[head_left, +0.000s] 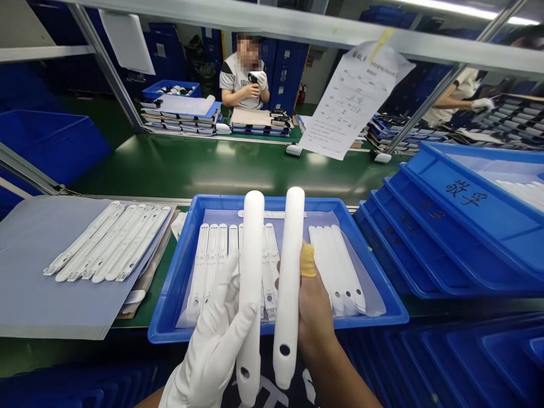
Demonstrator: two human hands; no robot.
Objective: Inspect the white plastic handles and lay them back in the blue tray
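My left hand (216, 334), in a white glove, grips a long white plastic shell (251, 266) held upright. My right hand (312, 309), bare with a yellow finger cot on one finger, grips a second long white plastic shell (289, 272) beside the first. Both pieces are held side by side above a blue tray (170, 294). The tray holds a row of flat white inner strips (212, 255) on the left and several white shells (335, 266) on the right, lying on a clear sheet.
A grey sheet (34, 266) at left carries several white strips (110, 241). Stacked blue trays (459, 226) stand at right. A green conveyor belt (221, 167) runs behind. Across it a person (244, 76) works among stacked trays; a hanging paper sheet (352, 102) is above.
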